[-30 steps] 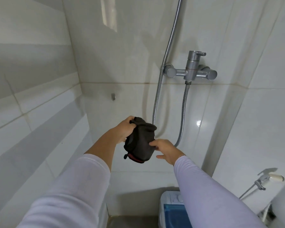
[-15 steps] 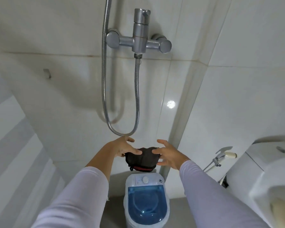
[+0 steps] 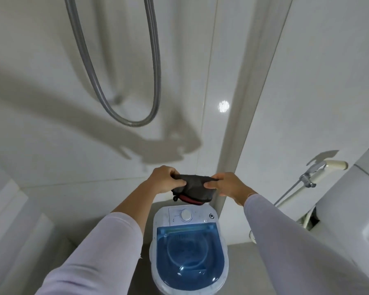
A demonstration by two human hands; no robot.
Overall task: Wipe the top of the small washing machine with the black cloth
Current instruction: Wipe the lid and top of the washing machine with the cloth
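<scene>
Both arms reach forward, left hand (image 3: 165, 179) and right hand (image 3: 230, 186) pinched closed.

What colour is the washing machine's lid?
Translucent blue lid on the white washing machine, seen in the head view.

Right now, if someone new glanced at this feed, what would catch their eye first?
Probably the two hands at centre, left hand and right hand, stretching the black cloth between them. Just below sits the small washing machine with its blue see-through lid and a white dial. A metal shower hose loops down the tiled wall above.
</scene>
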